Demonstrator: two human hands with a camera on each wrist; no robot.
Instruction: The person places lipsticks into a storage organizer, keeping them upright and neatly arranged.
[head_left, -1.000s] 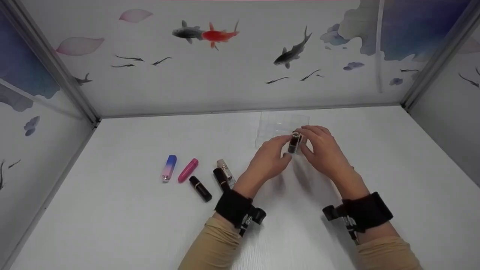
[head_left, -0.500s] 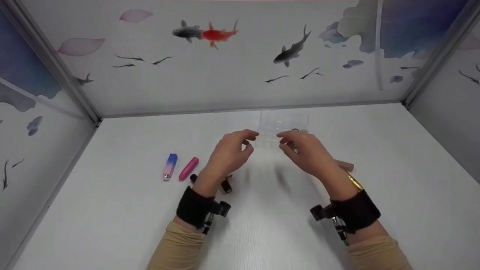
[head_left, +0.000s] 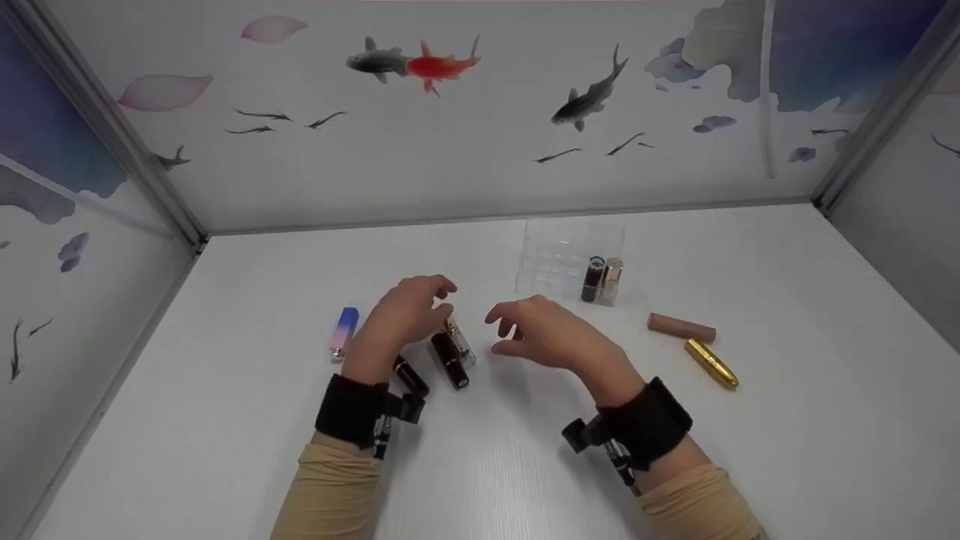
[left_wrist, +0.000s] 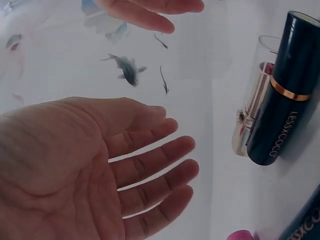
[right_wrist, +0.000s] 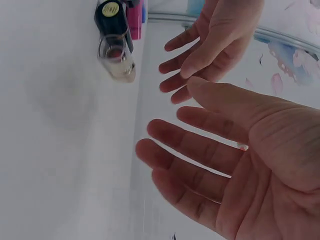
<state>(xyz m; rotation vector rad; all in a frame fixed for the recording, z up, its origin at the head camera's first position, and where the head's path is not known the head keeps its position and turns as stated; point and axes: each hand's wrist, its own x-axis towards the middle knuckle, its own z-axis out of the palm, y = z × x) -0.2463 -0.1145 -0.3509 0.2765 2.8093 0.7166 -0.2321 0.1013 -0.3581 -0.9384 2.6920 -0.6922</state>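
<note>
Both hands are raised over the table with nothing in them. My left hand (head_left: 401,322) is above the lipsticks on the left, fingers loosely bent. My right hand (head_left: 559,330) hovers to its right, fingers apart and relaxed in the right wrist view. Closest to both lie a black lipstick tube (head_left: 450,361) with a gold band and a clear-capped lipstick (left_wrist: 250,115), side by side. Another black lipstick tube (head_left: 410,376) is partly covered by the left wrist. A clear divided organizer (head_left: 541,259) holds a black lipstick (head_left: 592,281) and a gold-toned lipstick (head_left: 611,279) at its front right.
A blue-and-pink tube (head_left: 344,331) lies left of the left hand. The pink tube (left_wrist: 241,235) is mostly hidden behind that hand. On the right rest a brown tube (head_left: 681,328) and a gold tube (head_left: 711,363). Printed panels (head_left: 480,172) enclose the table.
Both hands have left the organizer and moved left toward the lying lipsticks. The black lipstick they were holding now stands in the organizer. The brown and gold tubes have come into full view.
</note>
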